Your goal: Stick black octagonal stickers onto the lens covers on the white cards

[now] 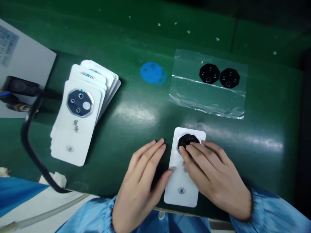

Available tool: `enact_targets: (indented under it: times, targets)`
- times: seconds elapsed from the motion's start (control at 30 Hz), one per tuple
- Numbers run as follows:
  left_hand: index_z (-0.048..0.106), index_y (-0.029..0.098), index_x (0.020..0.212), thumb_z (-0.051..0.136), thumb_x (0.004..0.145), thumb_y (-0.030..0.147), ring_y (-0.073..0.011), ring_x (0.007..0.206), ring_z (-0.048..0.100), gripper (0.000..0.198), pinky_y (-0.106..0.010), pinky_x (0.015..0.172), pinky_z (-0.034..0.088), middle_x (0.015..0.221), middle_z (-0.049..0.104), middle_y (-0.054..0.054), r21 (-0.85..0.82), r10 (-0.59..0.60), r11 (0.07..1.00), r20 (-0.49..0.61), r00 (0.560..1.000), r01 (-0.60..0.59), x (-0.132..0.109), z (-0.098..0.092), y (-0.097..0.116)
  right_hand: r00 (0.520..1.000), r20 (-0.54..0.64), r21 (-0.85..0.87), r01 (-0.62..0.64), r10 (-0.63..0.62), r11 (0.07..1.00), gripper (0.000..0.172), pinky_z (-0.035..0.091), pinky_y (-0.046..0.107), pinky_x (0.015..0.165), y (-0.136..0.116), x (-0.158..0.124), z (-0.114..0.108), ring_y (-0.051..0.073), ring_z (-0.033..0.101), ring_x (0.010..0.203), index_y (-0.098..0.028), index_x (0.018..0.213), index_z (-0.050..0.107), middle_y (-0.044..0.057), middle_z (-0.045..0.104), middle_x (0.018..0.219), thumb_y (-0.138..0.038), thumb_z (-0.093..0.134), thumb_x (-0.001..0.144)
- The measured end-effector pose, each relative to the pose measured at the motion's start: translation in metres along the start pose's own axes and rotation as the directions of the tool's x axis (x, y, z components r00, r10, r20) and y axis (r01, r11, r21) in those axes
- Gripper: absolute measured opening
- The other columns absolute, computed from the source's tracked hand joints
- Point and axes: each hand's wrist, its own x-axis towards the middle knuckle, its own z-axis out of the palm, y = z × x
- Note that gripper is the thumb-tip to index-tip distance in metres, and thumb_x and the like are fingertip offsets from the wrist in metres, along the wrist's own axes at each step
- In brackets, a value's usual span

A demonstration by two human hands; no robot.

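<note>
A white panel (181,181) with a small round emblem lies near the table's front edge. At its top is a black octagonal disc (186,139) in a silver rim. The fingertips of my right hand (213,174) rest on the disc and panel, partly hiding both. My left hand (143,181) lies to the left of the panel, fingers extended on the table, its thumb tip at the panel's left edge. Neither hand grips anything. Further back, two black octagonal pieces (209,73) lie on a clear plastic sheet (206,98).
A fanned stack of white panels (80,129) with octagonal rings stands at the left. A blue oval mark (153,73) is on the green table (136,129). A black cable (31,147) curves down beside a white box (31,55) at the far left.
</note>
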Motion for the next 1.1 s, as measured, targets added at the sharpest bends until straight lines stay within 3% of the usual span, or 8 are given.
enact_targets:
  times: [0.13,0.27,0.4,0.57,0.7,0.83,0.97,1.1]
  targets:
    - [0.024,0.008,0.147,0.057,0.088,0.038,-0.0284,0.141,0.03,0.074,-0.047,0.112,0.034,0.151,0.035,-0.016,0.14,0.078,0.986,0.125,0.989,-0.095,0.005,0.01,0.005,0.998,-0.021,0.094,-0.059,0.062,0.994,0.036,0.043,0.05,0.102,0.001,-0.01,0.006,0.028,0.052,0.118,-0.006,0.128,0.055,0.017,0.061,0.118,-0.008,0.041,0.095]
    - [0.014,0.008,0.15,0.051,0.087,0.055,-0.0339,0.143,0.025,0.088,-0.055,0.112,0.031,0.155,0.025,-0.02,0.184,0.074,0.977,0.181,0.981,-0.108,0.006,0.016,0.01,0.954,-0.044,0.226,-0.28,0.297,0.933,0.053,0.034,0.057,0.109,0.003,-0.024,0.01,0.032,0.032,0.137,-0.008,0.147,0.029,0.022,0.032,0.147,-0.016,0.046,0.097]
    - [0.005,0.012,0.152,0.049,0.09,0.049,-0.0315,0.146,0.016,0.085,-0.056,0.115,0.025,0.157,0.018,-0.019,0.127,0.053,0.989,0.199,0.979,-0.079,0.002,0.019,0.017,0.919,0.004,0.172,-0.389,0.394,0.905,0.065,0.026,0.057,0.114,-0.003,-0.03,0.015,0.032,0.015,0.143,-0.008,0.151,0.012,0.019,0.019,0.155,-0.033,0.044,0.1]
    - [-0.002,0.025,0.152,0.055,0.089,0.027,-0.0265,0.146,0.017,0.084,-0.052,0.119,0.018,0.158,0.019,-0.012,-0.183,-0.005,0.983,0.152,0.988,0.034,0.002,0.021,0.026,0.855,-0.066,0.322,-0.469,0.514,0.822,0.065,0.022,0.051,0.117,-0.016,-0.03,0.023,0.026,0.021,0.142,-0.017,0.153,0.008,0.011,0.023,0.155,-0.03,0.042,0.1]
    - [0.018,0.029,0.146,0.063,0.083,0.025,-0.0237,0.129,0.047,0.077,-0.043,0.109,0.04,0.142,0.042,-0.011,-0.672,-0.242,0.713,0.034,0.97,0.201,0.01,0.021,0.034,0.682,-0.118,0.668,-0.483,0.722,0.566,0.063,0.026,0.052,0.115,-0.03,-0.025,0.023,0.026,0.032,0.138,-0.026,0.149,0.022,0.008,0.036,0.15,-0.027,0.053,0.094]
    - [0.045,0.021,0.128,0.068,0.078,0.022,-0.0168,0.094,0.064,0.054,-0.029,0.083,0.053,0.113,0.057,-0.008,-0.888,-0.37,0.393,0.086,0.925,0.24,0.016,0.015,0.041,0.587,-0.047,0.983,-0.117,0.809,0.142,0.068,0.05,0.04,0.098,-0.045,-0.017,0.016,0.022,0.054,0.118,-0.03,0.144,0.028,0.009,0.042,0.143,-0.024,0.064,0.087]
    - [0.063,0.014,0.089,0.064,0.082,0.025,-0.0142,0.086,0.06,0.013,-0.022,0.075,0.049,0.09,0.061,-0.005,-0.848,-0.31,0.478,0.081,0.947,0.229,0.008,-0.004,0.044,0.64,0.1,0.994,-0.032,0.762,-0.103,0.048,0.057,0.031,0.082,-0.056,-0.009,0.004,0.021,0.062,0.105,-0.025,0.128,0.048,0.009,0.059,0.124,-0.025,0.07,0.085]
    - [0.058,0.015,0.079,0.059,0.087,0.031,-0.008,0.062,0.05,0.018,-0.017,0.056,0.041,0.069,0.056,0.002,-0.771,-0.353,0.586,0.036,0.935,0.251,-0.004,-0.029,0.051,0.737,0.185,0.982,-0.107,0.651,-0.157,0.02,0.056,0.026,0.064,-0.066,-0.003,-0.018,0.019,0.068,0.08,-0.019,0.1,0.062,0.006,0.07,0.09,-0.032,0.069,0.087]
